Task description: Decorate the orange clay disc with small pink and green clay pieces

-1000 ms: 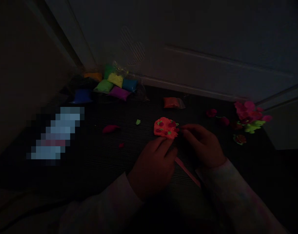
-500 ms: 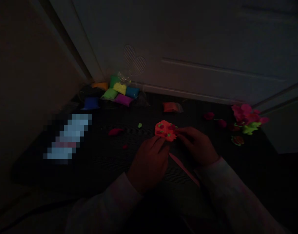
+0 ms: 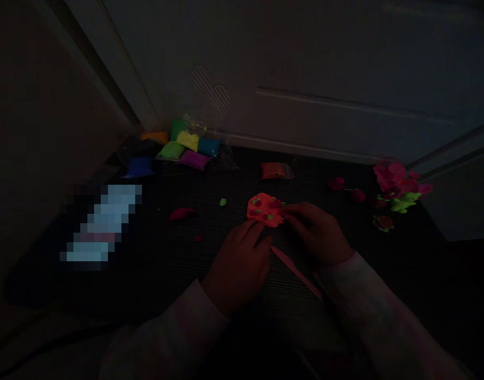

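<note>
In the dim head view, a flat, roundish orange clay piece [image 3: 261, 207] with dark red dots and green bits lies on the dark tabletop. My left hand [image 3: 239, 264] is at its near edge, fingers bent and fingertips holding the rim. From the right side, my right hand [image 3: 320, 229] pinches the piece's edge between thumb and fingers; anything small in that pinch is hidden. A pink clay knife [image 3: 295, 270] lies between my wrists. Left of the disc are a green clay bit [image 3: 223, 202], a dark red clay lump [image 3: 182, 213] and a smaller red bit [image 3: 198, 238].
Several bagged clay colours [image 3: 192, 159] are heaped at the back left, with an orange bag [image 3: 275, 170] behind the disc. At right stand pink clay flowers [image 3: 396, 178] and a small red-green piece [image 3: 383, 222]. A blurred bright rectangle [image 3: 103, 221] lies at left.
The whole view has shifted slightly, so everything appears a little further left. Both hands stay at the orange clay piece with nearly the same grip.
</note>
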Demonstrator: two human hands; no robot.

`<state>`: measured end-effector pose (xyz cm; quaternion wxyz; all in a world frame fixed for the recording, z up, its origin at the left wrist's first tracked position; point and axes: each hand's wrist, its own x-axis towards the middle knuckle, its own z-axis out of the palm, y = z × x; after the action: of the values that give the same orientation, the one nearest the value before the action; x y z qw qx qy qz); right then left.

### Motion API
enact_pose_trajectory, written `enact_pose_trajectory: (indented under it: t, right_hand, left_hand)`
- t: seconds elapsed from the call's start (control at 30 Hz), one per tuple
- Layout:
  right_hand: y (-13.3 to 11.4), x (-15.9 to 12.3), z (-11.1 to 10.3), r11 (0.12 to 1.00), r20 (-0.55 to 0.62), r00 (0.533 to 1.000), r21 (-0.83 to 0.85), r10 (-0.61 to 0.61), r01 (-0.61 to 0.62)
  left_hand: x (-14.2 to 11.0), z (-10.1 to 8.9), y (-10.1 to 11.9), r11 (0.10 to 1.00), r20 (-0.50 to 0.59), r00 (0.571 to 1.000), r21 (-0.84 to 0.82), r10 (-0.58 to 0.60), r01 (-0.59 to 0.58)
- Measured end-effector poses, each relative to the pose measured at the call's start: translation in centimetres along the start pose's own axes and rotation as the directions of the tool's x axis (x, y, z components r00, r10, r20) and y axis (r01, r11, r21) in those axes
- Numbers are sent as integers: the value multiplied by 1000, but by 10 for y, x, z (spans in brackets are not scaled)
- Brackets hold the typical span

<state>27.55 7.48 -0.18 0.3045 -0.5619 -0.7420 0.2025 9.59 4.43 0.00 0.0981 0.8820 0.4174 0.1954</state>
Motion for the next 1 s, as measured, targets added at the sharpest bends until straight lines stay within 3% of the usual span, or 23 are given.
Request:
enact_pose_trajectory:
  t: [0.3, 0.47, 0.53, 0.6, 0.7, 0.8, 0.87, 0.93, 1.0]
  right_hand:
    - [-1, 0, -8, 963, -63, 977, 192, 206, -191]
    - [-43, -25, -19, 972, 38, 993, 200, 116, -121]
    - [-63, -41, -18, 970, 97, 992, 221, 82, -101]
    - [-78, -56, -15, 956, 111, 986, 250, 128, -152]
    - [-88, -74, -9, 941, 133, 977, 273, 168, -199]
    - [-77, -85, -11, 972, 97, 983, 162, 158, -172]
    - [-60, -87, -17, 982, -41, 982, -39, 186, -187]
    - [-38, -84, -23, 906, -240, 934, -270, 266, -327]
    - [-17, -79, -27, 820, -281, 905, -396, 320, -413]
  left_hand:
    - [0, 0, 0, 999, -24, 1000, -51, -6, 5]
    - [-9, -14, 8, 967, -142, 984, -247, -106, 68]
    - [-15, -22, 15, 926, -127, 976, -358, -175, 119]
    - [-22, -29, 20, 898, -93, 979, -423, -179, 124]
    - [-30, -31, 25, 886, -89, 979, -447, -182, 124]
    - [-35, -28, 22, 905, -88, 983, -409, -161, 112]
    - [-37, -24, 16, 940, -114, 988, -335, -105, 61]
    - [-39, -20, 8, 976, -140, 990, -219, -27, -4]
    - [-41, -17, 0, 994, -136, 990, -103, 21, -36]
